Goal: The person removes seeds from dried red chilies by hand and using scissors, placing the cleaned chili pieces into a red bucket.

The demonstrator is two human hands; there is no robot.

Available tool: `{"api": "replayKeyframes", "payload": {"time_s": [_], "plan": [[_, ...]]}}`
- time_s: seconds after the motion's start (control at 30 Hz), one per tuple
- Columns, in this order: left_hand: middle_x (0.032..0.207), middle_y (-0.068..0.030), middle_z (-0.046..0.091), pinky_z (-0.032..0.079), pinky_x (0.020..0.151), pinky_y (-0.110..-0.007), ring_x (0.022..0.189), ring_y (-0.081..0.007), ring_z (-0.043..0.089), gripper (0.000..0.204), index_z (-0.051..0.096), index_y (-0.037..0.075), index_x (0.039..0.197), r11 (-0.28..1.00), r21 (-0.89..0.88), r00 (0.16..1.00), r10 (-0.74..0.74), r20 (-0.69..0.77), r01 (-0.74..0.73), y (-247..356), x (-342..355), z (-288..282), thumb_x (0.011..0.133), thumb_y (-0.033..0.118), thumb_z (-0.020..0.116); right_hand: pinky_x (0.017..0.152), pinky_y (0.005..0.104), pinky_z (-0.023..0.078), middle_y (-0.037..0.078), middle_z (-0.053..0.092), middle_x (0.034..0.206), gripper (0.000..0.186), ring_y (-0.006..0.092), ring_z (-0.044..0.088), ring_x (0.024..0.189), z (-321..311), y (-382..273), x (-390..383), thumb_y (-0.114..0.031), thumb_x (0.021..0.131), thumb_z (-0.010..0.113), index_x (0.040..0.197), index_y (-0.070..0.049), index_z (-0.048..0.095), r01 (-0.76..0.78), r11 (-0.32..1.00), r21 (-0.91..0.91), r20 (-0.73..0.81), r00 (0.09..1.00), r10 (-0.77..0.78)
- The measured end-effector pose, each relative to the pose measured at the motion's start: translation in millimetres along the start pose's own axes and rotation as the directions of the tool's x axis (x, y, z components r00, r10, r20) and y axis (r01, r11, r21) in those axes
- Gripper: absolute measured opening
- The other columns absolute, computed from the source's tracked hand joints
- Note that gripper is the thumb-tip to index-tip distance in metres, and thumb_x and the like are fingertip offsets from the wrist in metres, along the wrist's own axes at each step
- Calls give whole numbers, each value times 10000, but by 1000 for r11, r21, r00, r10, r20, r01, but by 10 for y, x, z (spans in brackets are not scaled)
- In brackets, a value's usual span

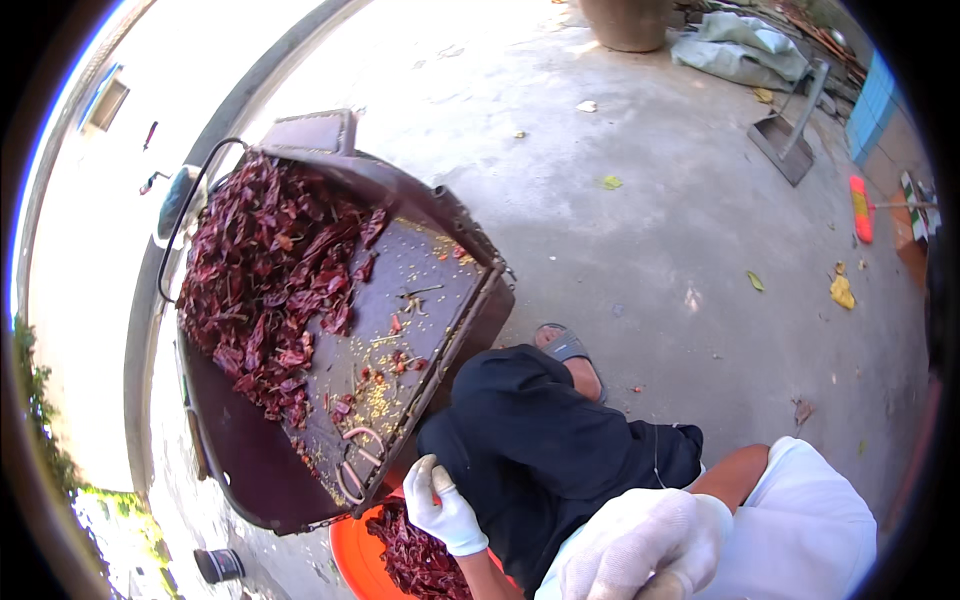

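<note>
A large dark maroon metal bin (472,318) holds a heap of dried red chilies (255,260), with loose seeds and stems on its floor. Pink-handled scissors (362,450) lie at its near right corner. My left hand (445,515), in a white glove, is beside that corner with fingers curled closed; what they hold, if anything, is unclear. Low at right, my right hand (635,545), also gloved, is closed, its fingertips partly hidden and any contents unclear. An orange basin (352,560) with more chilies sits below the bin, partly hidden behind my left arm.
My dark-trousered knee and sandalled foot (570,355) are beside the bin on concrete (640,250). A large pot (620,20), pale sacks (735,55), a metal dustpan (780,140) and a pink-headed mop (860,210) stand or lie behind. A black container (218,565) sits lower left.
</note>
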State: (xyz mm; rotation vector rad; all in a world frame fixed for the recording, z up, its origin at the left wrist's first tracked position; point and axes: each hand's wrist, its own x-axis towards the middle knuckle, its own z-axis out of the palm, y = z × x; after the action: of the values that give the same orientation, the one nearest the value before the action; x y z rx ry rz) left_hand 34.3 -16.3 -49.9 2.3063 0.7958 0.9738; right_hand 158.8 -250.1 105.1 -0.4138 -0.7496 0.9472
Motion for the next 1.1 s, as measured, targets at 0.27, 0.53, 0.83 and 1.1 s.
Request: {"api": "replayKeyframes", "payload": {"time_s": [0.27,0.53,0.83,1.1], "plan": [[982,-134,699,530,797,-341,879,-254,673,152,717,-3,999,995,-93,999,-44,-31,41,96,292,-151,853,-10,676,735,432,553,267,694,1045,370,398,688,868,36,36,632,-242,980,623,1097,105,675,184,981,-55,392,908,-148],[987,-137,698,540,803,-352,885,-281,680,150,722,8,993,981,-157,993,102,-61,-111,126,924,25,844,3,706,834,286,535,103,721,1002,218,104,653,951,-624,481,1629,-89,952,636,1136,25,665,-188,742,-644,-189,978,85],[965,-124,706,548,786,-359,870,-281,684,149,724,25,977,967,-171,981,191,-13,-191,-177,1032,451,829,44,732,980,452,476,188,619,1259,679,357,598,1159,-2361,1353,3519,-529,832,679,1351,-107,561,-223,-379,-898,-218,974,-57],[965,-120,709,542,772,-354,872,-274,686,148,727,23,965,983,-162,995,91,31,-85,-279,1140,274,819,38,744,1081,604,322,140,504,1400,746,397,462,1294,-2648,1976,4392,-694,760,635,1389,-300,555,-384,-596,-705,-466,885,-19]]}}
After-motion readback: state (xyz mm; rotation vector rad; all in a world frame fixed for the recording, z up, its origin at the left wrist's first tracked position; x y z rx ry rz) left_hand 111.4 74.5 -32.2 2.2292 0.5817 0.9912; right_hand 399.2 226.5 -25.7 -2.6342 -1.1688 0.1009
